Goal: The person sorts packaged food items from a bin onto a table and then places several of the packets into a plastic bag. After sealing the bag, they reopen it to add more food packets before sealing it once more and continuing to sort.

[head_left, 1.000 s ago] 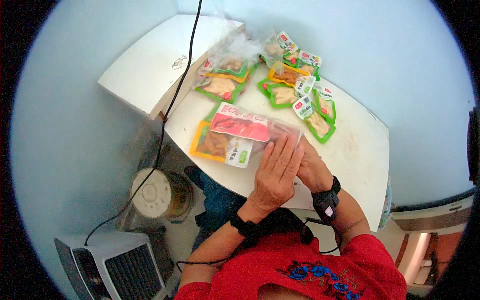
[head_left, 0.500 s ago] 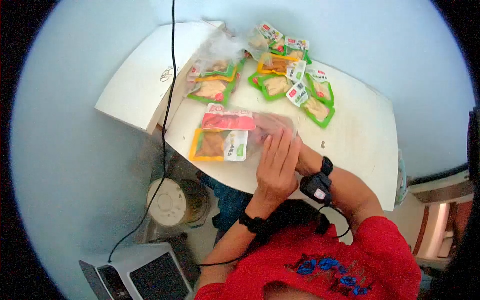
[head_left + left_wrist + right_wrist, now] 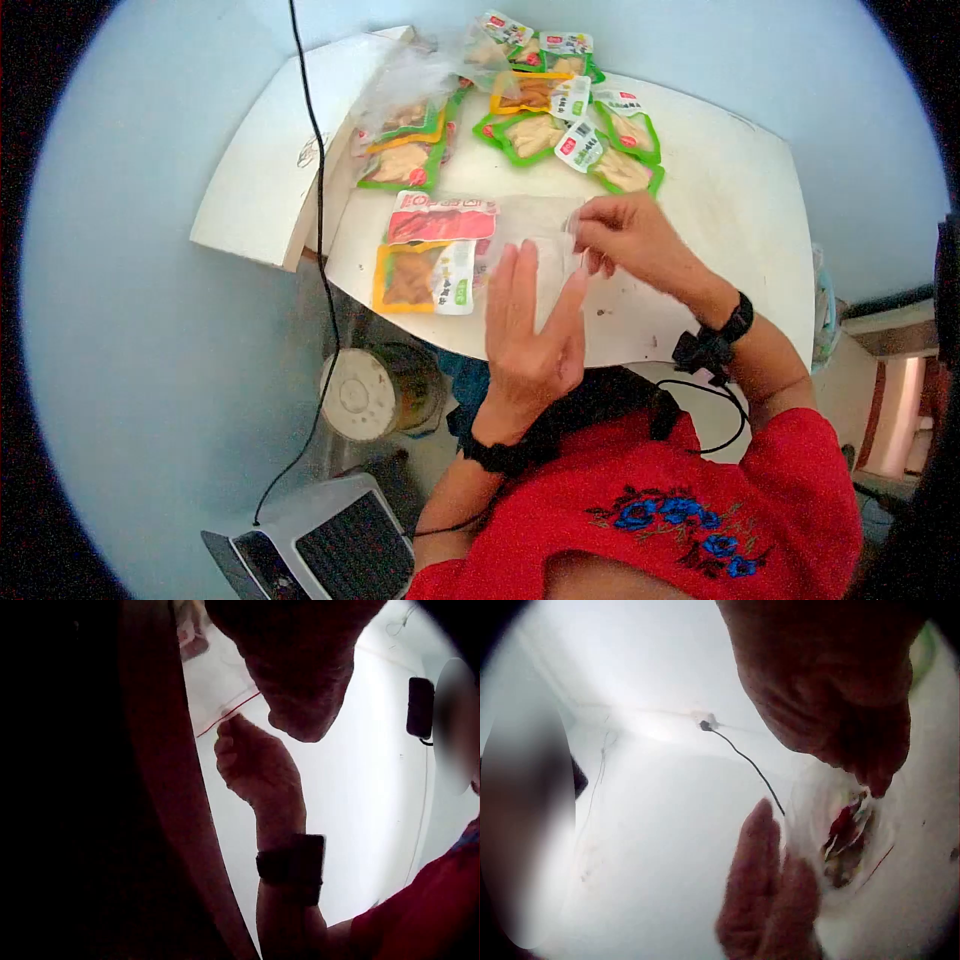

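Observation:
A clear bag (image 3: pixel 535 220) with a red line along its edge lies on the white table (image 3: pixel 720 220). At its left end are a red-and-white packet (image 3: pixel 440 222) and a yellow-edged packet (image 3: pixel 410 275); the right wrist view shows red contents (image 3: pixel 844 829) through the plastic. My left hand (image 3: pixel 528 345) rests on the bag's near part, fingers straight and thumb spread. At the bag's right edge my right hand (image 3: pixel 645 245) pinches the plastic with thumb and curled fingers, also visible in the left wrist view (image 3: pixel 259 761).
Green-edged packets (image 3: pixel 530 138) and a yellow-edged one (image 3: pixel 525 92) lie at the back. More packets (image 3: pixel 400 165) sit under crumpled plastic (image 3: pixel 405 75) at the back left. A black cable (image 3: pixel 322 200) hangs past the table's left side, above a round container (image 3: pixel 358 395).
My right hand has come out from behind my left hand toward the right and now pinches the bag's edge. My left thumb has spread away from the fingers. The head view has shifted.

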Demonstrator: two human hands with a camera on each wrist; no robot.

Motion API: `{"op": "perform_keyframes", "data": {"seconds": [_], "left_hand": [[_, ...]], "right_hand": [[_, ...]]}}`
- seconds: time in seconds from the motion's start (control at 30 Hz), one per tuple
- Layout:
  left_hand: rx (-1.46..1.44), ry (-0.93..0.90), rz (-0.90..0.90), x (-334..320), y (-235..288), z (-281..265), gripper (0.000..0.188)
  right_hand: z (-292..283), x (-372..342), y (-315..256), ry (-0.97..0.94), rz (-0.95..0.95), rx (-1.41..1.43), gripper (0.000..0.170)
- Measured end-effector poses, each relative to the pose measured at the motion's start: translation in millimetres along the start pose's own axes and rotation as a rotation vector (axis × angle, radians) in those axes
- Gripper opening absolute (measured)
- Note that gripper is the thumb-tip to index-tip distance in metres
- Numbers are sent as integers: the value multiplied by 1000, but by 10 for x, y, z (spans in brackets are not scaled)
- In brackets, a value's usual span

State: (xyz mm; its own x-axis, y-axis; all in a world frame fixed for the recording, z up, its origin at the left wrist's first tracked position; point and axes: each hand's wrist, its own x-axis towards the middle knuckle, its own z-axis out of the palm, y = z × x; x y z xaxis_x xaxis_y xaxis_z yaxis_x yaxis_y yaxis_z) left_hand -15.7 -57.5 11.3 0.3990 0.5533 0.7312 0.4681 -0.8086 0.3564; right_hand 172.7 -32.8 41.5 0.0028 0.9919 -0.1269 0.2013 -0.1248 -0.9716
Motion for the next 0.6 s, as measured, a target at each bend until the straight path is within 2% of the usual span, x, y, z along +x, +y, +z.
{"op": "perform_keyframes", "data": {"seconds": [0.03, 0.1, 0.17, 0.23, 0.33, 0.4, 0.53, 0.6], "left_hand": [[23, -36, 7, -19, 16, -70, 48], [75, -108, 21, -56, 57, -189, 46], [147, -170, 42, -78, 92, -224, 40], [244, -217, 79, -94, 123, -223, 36], [372, -313, 71, -57, 159, -211, 29], [409, -315, 37, -53, 157, -237, 24], [509, -275, 38, -45, 116, -349, 12], [561, -305, 44, -43, 81, -458, 14]], "right_hand": [[-90, -18, -66, 87, 5, -137, 22], [-220, 45, 13, 284, -304, -485, 26], [-261, 161, 144, 304, -569, -626, 29], [-263, 219, 191, 249, -646, -667, 33], [-222, 351, 135, 70, -474, -551, 32], [-215, 436, 91, -34, -329, -434, 28], [-232, 448, -37, -143, -237, -200, 24], [-260, 488, -38, -193, -216, -142, 24]]}}
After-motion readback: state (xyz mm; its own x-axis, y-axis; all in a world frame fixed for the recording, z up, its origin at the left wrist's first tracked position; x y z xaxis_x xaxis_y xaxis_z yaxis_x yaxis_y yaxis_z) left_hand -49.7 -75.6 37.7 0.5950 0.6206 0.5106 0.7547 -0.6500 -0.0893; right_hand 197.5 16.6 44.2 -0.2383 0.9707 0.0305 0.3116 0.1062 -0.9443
